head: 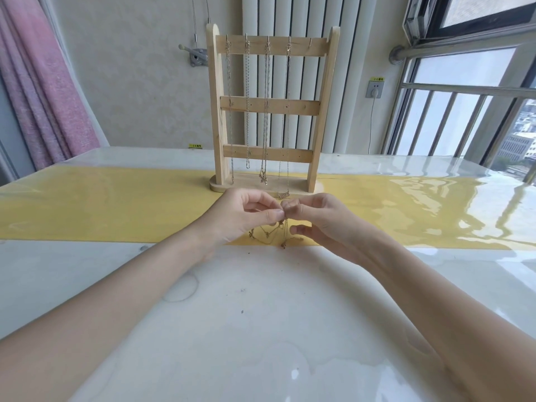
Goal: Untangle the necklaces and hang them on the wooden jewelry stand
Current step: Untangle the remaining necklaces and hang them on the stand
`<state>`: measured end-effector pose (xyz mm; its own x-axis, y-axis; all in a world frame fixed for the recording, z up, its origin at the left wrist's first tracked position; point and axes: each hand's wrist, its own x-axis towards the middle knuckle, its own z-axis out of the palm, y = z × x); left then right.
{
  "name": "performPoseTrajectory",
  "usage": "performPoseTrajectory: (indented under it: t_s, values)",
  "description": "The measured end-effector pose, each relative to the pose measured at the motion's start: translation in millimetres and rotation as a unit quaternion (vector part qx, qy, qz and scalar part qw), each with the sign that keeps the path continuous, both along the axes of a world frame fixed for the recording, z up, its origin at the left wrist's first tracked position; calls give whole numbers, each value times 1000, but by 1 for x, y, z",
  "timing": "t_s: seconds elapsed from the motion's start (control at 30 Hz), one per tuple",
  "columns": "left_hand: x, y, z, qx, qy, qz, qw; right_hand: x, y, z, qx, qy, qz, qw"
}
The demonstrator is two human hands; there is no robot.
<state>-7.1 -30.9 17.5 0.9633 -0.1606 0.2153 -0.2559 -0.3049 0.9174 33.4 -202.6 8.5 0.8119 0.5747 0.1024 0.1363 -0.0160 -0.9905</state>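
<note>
Both hands meet just in front of the wooden jewelry stand (268,111), lifted a little off the surface (261,314) so the tangled necklace (275,236) dangles and its loops fall open. The left hand (246,213) pinches the chain between thumb and forefinger; the right hand (316,219) pinches it close beside, fingers curled, likely teasing a knot apart. Four necklaces (265,111) already hang from the top-bar hooks at twelve o'clock; the rightmost hook (310,42) looks free. The hanging chains could snag on approach. A yellow runner (116,204) crosses beneath.
</note>
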Motion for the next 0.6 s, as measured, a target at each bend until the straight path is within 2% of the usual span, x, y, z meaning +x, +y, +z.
performPoseTrajectory:
  t_s: [0.23, 0.43, 0.6]
  values:
    - [-1, -2, 1, 51, -26, -1, 998, -1, 3, -2, -34, -24, -17, 999]
    - [-1, -5, 0, 60, -44, 10, 997, -2, 5, -3, -53, -33, -15, 998]
    - [1, -3, -3, 123, -106, 13, 987, 0, 5, -6, -69, -39, -18, 997]
